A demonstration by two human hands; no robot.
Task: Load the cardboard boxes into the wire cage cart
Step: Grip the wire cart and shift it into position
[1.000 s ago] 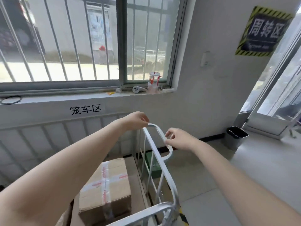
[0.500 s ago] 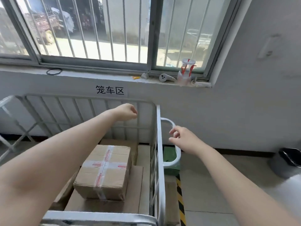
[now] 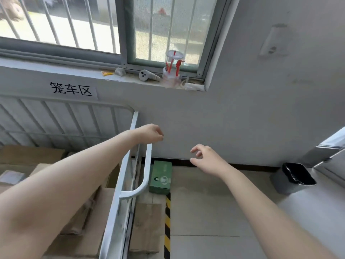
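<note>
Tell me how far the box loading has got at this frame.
Done: cardboard boxes lie inside the wire cage cart. In hand: nothing; the left hand hovers above the cart's handle and the right hand hangs in the air beside it, both empty. Left: unclear; only a green box sits on the floor outside, and no other waiting boxes are in view.

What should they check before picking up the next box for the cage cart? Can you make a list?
1. Left hand free: ok, it holds nothing.
2. Right hand free: ok, fingers loose.
3. Cardboard boxes lying inside the wire cage cart: ok.
4. Room left in the cart: cannot tell, an arm hides much.
5. Floor beside the cart: not ok, a green box lies by the handle.
</note>
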